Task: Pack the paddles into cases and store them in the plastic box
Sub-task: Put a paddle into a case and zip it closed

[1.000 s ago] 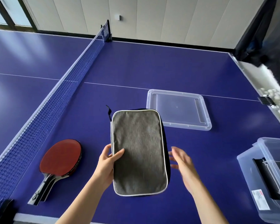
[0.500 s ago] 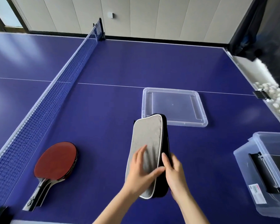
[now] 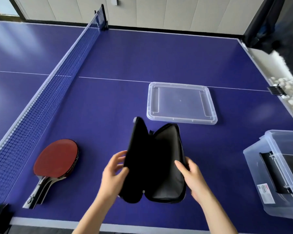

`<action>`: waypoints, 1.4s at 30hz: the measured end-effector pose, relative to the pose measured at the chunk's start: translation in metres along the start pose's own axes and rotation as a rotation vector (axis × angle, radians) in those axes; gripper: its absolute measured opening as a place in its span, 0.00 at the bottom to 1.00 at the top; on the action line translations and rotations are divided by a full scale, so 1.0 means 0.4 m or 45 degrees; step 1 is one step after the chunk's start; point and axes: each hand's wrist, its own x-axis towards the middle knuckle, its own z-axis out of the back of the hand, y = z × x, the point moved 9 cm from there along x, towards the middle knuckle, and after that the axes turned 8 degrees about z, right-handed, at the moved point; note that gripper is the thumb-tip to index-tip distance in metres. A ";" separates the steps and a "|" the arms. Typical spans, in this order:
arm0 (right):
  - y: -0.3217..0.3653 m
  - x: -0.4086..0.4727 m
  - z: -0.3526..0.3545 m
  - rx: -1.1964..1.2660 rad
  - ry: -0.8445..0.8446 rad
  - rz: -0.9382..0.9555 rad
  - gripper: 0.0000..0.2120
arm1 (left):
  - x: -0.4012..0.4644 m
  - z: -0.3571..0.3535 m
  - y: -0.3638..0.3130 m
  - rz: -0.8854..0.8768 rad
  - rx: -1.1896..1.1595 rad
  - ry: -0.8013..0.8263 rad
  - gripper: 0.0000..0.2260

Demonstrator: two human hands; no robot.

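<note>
well, with the left hand (image 3: 114,173) and right hand (image 3: 192,174) each gripping a flap of the case (image 3: 155,162), spread it wide before fetching the paddles (image 3: 55,159).

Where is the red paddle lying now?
In the head view, the red paddle lies on the table's left side, beside the net, left of the left hand.

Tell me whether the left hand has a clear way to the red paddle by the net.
Probably yes: the red paddle lies uncovered on the table to the left of the left hand, nothing between them. But that hand grips the open case, so it must let go first.
</note>
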 end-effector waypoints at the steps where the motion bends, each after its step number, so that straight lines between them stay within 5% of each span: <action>1: -0.023 0.000 0.031 -0.005 -0.022 -0.032 0.06 | 0.010 0.047 0.037 0.077 -0.001 -0.098 0.20; 6: -0.154 0.003 0.155 -0.188 -0.077 -0.184 0.09 | 0.049 0.159 0.247 0.430 -0.146 -0.231 0.20; 10: -0.235 0.012 0.197 -0.387 -0.163 -0.255 0.10 | 0.085 0.157 0.343 0.499 -0.068 -0.241 0.18; 14: -0.235 0.020 0.209 -0.710 -0.289 -0.226 0.12 | 0.110 0.146 0.326 0.341 0.461 -0.364 0.21; 17: -0.166 0.023 0.164 -1.059 -0.325 0.098 0.25 | 0.111 0.073 0.254 0.019 1.046 -0.315 0.37; 19: -0.133 0.024 0.079 -1.280 -0.164 0.338 0.30 | 0.109 -0.019 0.252 -0.094 1.321 -0.104 0.46; 22: -0.184 0.029 -0.058 -1.572 0.283 0.356 0.36 | 0.117 -0.108 0.308 -0.072 1.586 0.164 0.51; 28: -0.256 0.041 -0.078 -1.804 0.502 0.286 0.38 | 0.151 -0.102 0.343 -0.012 1.684 0.253 0.52; 42: -0.233 0.049 -0.071 -1.749 0.474 0.227 0.37 | 0.163 -0.105 0.333 -0.056 1.623 0.286 0.50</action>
